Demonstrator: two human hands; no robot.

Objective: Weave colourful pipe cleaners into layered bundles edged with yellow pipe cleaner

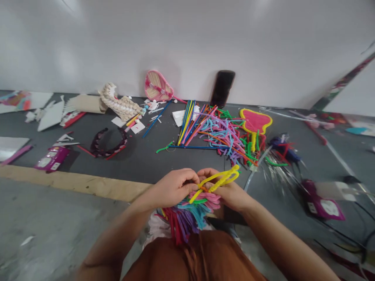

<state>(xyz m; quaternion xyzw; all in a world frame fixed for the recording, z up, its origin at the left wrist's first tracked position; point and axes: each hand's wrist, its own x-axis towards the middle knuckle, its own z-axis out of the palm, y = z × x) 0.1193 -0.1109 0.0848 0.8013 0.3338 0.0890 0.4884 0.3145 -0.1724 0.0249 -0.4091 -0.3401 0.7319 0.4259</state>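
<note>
Close to my body, both hands meet at the table's near edge around a multicoloured pipe-cleaner craft (190,216), with strands of red, purple, blue and pink hanging down. My left hand (175,187) has its thumb and fingers closed on its upper left part. Fingers curled, my right hand (230,193) grips it from the other side. A bent and twisted yellow pipe cleaner (224,178) sticks up between the hands, toward the right. Where the fingertips meet, a small bit of orange shows; the exact grip is partly hidden.
Ahead lies a pile of cut pipe cleaners (222,134) beside long straight ones. A phone (222,88) leans on the wall near a pink fan-shaped craft (158,86). A pink-and-yellow craft (256,121), a dark headband (109,146) and purple packages (53,159) lie about.
</note>
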